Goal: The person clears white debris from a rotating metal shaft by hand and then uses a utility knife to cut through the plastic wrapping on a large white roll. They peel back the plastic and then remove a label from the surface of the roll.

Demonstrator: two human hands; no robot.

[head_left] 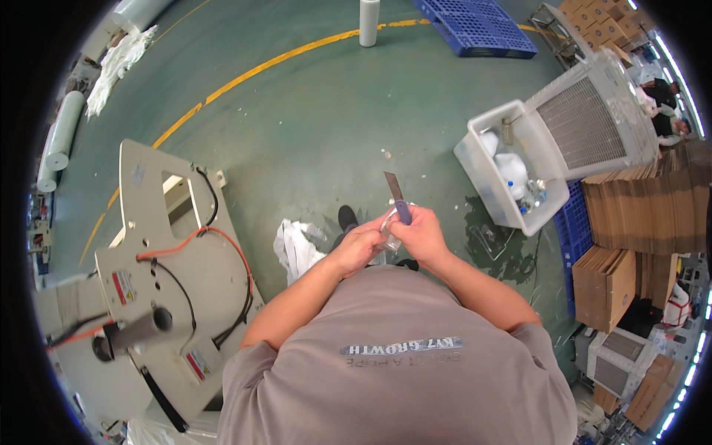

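Note:
A utility knife [401, 211] with a broad grey blade and purple handle is held in my right hand [421, 236], its blade pointing away from me. Close beside it, my left hand [358, 251] is closed on a whitish, see-through piece [391, 242], perhaps plastic; its exact kind is hard to make out between the fingers. Both hands meet in front of my chest. Below them to the left, crumpled white sheeting [297, 248] lies on the floor next to my dark shoe [347, 217].
At the left stands a beige machine [178, 274] with an orange hose and black cables. A white bin [475, 159] holding bottles stands at the right, near stacked flat cardboard [645, 200]. A blue pallet [478, 30] and a white roll [368, 22] are farther ahead.

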